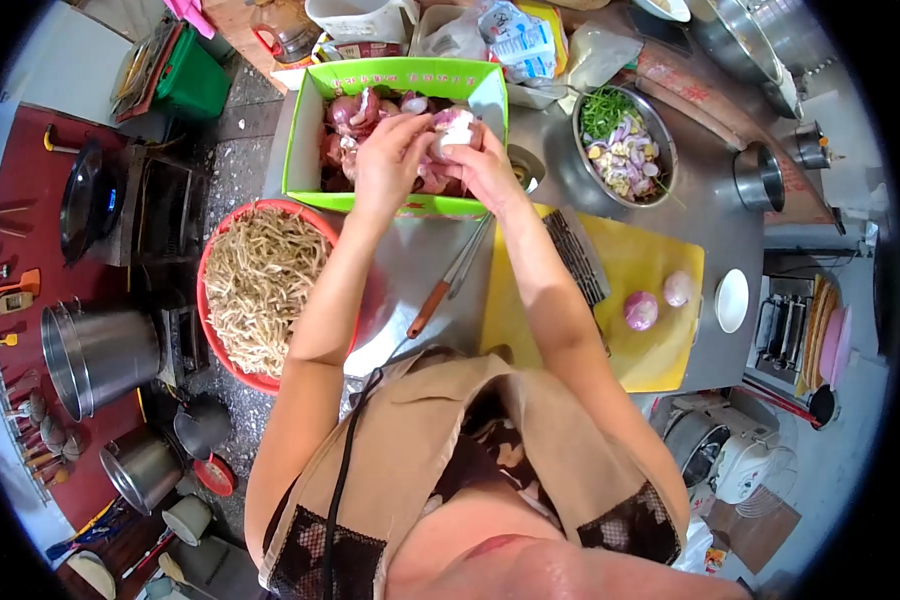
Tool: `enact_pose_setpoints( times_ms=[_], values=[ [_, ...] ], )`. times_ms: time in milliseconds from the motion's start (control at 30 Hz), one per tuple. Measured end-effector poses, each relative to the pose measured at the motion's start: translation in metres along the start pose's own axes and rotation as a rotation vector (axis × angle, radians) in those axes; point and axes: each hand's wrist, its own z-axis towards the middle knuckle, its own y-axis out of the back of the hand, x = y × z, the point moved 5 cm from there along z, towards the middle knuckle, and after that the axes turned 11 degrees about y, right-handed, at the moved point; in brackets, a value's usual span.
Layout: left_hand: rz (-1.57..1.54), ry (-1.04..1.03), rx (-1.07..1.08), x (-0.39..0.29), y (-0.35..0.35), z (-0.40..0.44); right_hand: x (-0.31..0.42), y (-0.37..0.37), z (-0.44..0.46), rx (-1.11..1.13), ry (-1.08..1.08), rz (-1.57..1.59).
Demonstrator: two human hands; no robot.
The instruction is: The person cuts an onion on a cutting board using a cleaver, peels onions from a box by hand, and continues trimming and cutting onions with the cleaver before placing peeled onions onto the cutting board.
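Over a green cardboard box (300, 140) full of red onions and loose skins (355, 110), both my hands meet at one partly peeled red onion (454, 128). My right hand (490, 172) grips the onion from the right, thumb across its front. Closing in from the left, my left hand (390, 165) has bent fingers at the onion's side; its fingertips are partly hidden. On the yellow cutting board (530, 340) lie a dark-bladed cleaver (580, 258), a purple onion (641, 310) and a paler onion (678, 289).
Left of my arms stands a red basin (207, 290) of thin pale strips. A metal bowl (668, 150) with chopped onion and greens sits at the back right. A wooden-handled metal tool (432, 306) lies before the box; a white bowl (732, 300) is near the table's right edge.
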Motion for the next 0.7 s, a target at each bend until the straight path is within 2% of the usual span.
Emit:
enact_pose_setpoints(
  times_ms=[233, 300, 367, 467, 533, 600, 667, 700],
  values=[
    [0.208, -0.079, -0.024, 0.005, -0.011, -0.005, -0.014, 0.015, 0.001, -0.015, 0.128, -0.266],
    [0.390, -0.119, 0.018, 0.004, -0.016, -0.008, -0.010, 0.012, -0.001, -0.010, 0.162, -0.318],
    [0.450, -0.132, 0.014, 0.006, -0.019, -0.007, -0.006, 0.010, -0.004, -0.029, 0.152, -0.499],
    [0.474, -0.184, -0.019, 0.003, -0.016, 0.001, -0.003, 0.008, -0.003, 0.003, 0.171, -0.448],
    [0.491, -0.158, -0.086, 0.015, 0.000, 0.018, -0.005, 0.011, -0.006, 0.018, 0.177, -0.555],
    [0.489, -0.052, -0.079, 0.024, 0.014, 0.034, -0.006, 0.014, -0.007, 0.022, 0.142, -0.515],
    [0.563, 0.077, 0.015, 0.038, 0.017, 0.040, -0.006, 0.012, -0.005, 0.035, 0.175, -0.273],
    [0.481, -0.065, 0.011, 0.031, 0.015, 0.036, -0.006, 0.011, -0.005, 0.051, 0.163, -0.269]
  ],
)
